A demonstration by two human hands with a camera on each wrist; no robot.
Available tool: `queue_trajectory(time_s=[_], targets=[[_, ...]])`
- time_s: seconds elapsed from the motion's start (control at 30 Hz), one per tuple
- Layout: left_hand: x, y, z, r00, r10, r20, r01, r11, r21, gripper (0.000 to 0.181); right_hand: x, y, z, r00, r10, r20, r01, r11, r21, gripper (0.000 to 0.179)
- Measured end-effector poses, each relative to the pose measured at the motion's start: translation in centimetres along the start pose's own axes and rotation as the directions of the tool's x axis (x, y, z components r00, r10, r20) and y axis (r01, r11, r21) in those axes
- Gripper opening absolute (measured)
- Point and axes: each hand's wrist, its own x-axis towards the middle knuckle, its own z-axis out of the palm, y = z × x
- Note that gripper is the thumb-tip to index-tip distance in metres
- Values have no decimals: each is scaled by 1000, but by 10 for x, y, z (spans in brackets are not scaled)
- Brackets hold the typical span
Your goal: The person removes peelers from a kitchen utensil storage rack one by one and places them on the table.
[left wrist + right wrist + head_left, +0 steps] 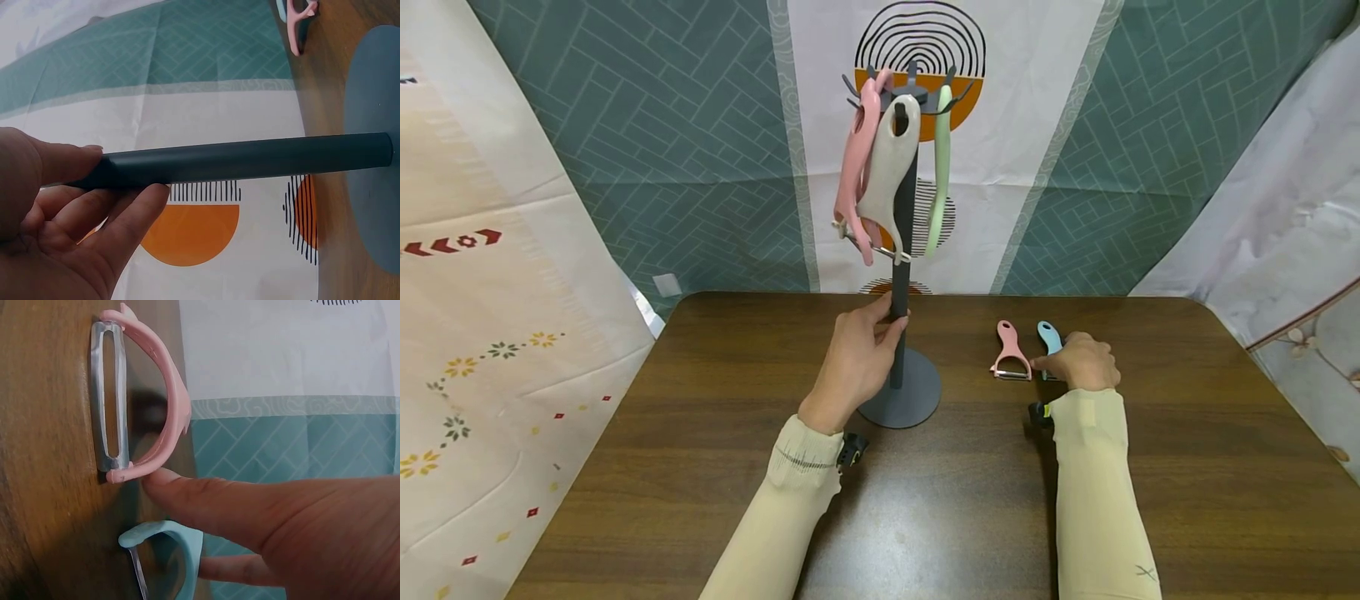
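Green-and-white cloth [685,125] was hung behind the brown table [647,467], where a dark stand [906,200] was gripped by the left hand [856,358], its pole held between thumb and fingers. Peelers [885,179] in pink, white and green were hung around its top. Over to the right, at the far side, a loose pink peeler [1009,335] and a blue peeler [1049,336] were laid side by side. Blue was straddled by the right hand [1086,362], thumb and finger parted, nothing clasped, and pink was apparently brushed by the thumb! Cleaner handling, it seemed, would be had with pink left undisturbed, blue's handle pinched squarely and the pole kept steady.
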Motion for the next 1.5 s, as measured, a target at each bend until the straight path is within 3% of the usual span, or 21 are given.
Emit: queue_trajectory(time_s=[0.33, 0.63, 0.93, 1.13, 1.37, 1.5], targets=[[0, 0, -1, 999, 26, -24, -26, 1000, -6, 31, -2, 2, 3, 999, 30, -42, -29, 999, 42, 66], [4, -3, 4, 987, 98, -130, -110, 990, -88, 24, 1, 3, 2, 993, 40, -107, -27, 993, 118, 66], [3, -3, 9, 949, 150, -279, -187, 976, -110, 24, 1, -1, 6, 964, 25, -266, 28, 981, 194, 52], [4, -2, 11, 949, 170, -265, -202, 974, -100, 28, 0, -7, 7, 946, 7, -325, 74, 969, 236, 55], [5, -1, 10, 968, 143, -205, -162, 984, -79, 18, 0, -17, 6, 901, -33, -433, 159, 953, 257, 50], [7, 0, 8, 975, 135, -178, -148, 987, -61, 18, -3, -25, 5, 884, -63, -462, 210, 939, 273, 50]])
